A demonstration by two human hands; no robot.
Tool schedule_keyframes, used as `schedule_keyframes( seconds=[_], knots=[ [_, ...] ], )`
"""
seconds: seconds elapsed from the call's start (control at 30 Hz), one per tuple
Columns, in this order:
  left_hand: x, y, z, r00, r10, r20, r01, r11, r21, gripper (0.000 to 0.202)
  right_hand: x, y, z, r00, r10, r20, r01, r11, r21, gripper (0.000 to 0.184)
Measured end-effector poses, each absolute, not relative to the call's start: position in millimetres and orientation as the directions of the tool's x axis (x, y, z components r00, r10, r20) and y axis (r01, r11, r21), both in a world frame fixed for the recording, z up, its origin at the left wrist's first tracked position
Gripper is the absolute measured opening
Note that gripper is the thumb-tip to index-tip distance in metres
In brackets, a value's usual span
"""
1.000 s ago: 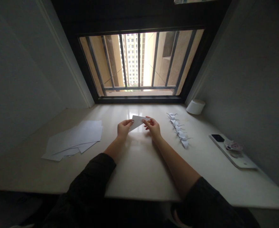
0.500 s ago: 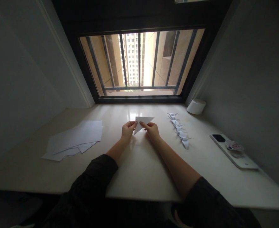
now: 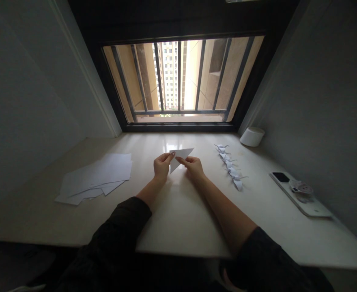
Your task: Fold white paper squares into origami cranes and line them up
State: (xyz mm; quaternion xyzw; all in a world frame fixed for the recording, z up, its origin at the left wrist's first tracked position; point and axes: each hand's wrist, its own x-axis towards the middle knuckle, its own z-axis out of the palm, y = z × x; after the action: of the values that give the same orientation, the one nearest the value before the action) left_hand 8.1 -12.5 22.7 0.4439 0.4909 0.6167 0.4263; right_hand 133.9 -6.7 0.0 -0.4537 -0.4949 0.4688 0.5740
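Folded white paper triangle point(image 3: 183, 153), small and flat-faced, is pinched between both hands, in the middle of the view above the tabletop point(image 3: 178, 227). Its long top edge runs almost level, one sharp corner points right, and another points down toward the person; whether that lower corner touches the surface cannot be told. The left hand point(image 3: 160, 165) grips the paper near its upper left corner, thumb on top and fingers curled. The right hand point(image 3: 194, 166) grasps it from the other side, thumb pressed on the paper's face, the remaining fingers mostly hidden. Both forearms reach forward from dark sleeves point(image 3: 126, 221).

Right of the hands, a line of white origami cranes point(image 3: 228, 164) stretches toward the viewer, set so closely that they seem to touch or overlap. Left of the hands lie loose sheets of white paper point(image 3: 97, 172), overlapping in an uneven fan. Farther right, near the grey wall point(image 3: 312, 101), a white smartphone point(image 3: 315, 208) rests with its dark camera block facing up and a round phone grip point(image 3: 301, 187) on its back. A white cylindrical object point(image 3: 252, 138) stands in the far right corner, beside a dark-framed window point(image 3: 186, 127). Beyond the glass are vertical bars point(image 3: 179, 77) and a pale high-rise building point(image 3: 168, 77).
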Motion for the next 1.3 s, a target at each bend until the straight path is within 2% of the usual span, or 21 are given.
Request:
schedule_keyframes(
  seconds=[0.2, 0.43, 0.6, 0.8, 0.97, 1.1, 1.3],
  knots=[
    [7.2, -11.4, 19.9, -0.283, 0.943, 0.173, -0.082, -0.203, 0.976, 0.031, 134.6, -9.9, 5.7, 0.031, 0.991, 0.134, -0.109, 0.136, -0.985, 0.035],
    [0.8, -6.0, 17.8, -0.309, 0.926, 0.214, -0.045, -0.239, 0.97, 0.034, 139.7, -13.7, 7.9, -0.024, 0.995, 0.098, 0.005, 0.098, -0.995, 0.039],
    [-0.7, -6.1, 18.9, -0.286, 0.924, 0.256, 0.018, -0.261, 0.965, 0.033, 142.2, -7.5, 0.5, 0.0, 0.989, 0.149, 0.074, 0.148, -0.986, 0.039],
    [-1.6, -3.7, 17.9, -0.244, 0.947, 0.209, -0.008, -0.218, 0.976, 0.034, 141.2, 0.0, -8.2, -0.009, 0.981, 0.195, 0.152, 0.194, -0.969, 0.039],
    [0.3, -2.7, 20.4, -0.067, 0.985, 0.159, -0.12, -0.166, 0.979, 0.04, 140.8, 0.6, -7.9, 0.042, 0.982, 0.186, 0.005, 0.186, -0.983, 0.037],
    [0.2, -4.3, 17.1, 0.037, 0.996, 0.084, 0.009, -0.084, 0.996, 0.042, 141.6, -1.9, -2.9, 0.108, 0.981, 0.16, -0.122, 0.173, -0.977, 0.037],
    [-4.3, -2.8, 14.7, 0.094, 0.993, 0.071, 0.115, -0.081, 0.99, 0.041, 144.8, -5.1, 0.8, 0.134, 0.982, 0.132, -0.112, 0.147, -0.983, 0.037]
  ],
)
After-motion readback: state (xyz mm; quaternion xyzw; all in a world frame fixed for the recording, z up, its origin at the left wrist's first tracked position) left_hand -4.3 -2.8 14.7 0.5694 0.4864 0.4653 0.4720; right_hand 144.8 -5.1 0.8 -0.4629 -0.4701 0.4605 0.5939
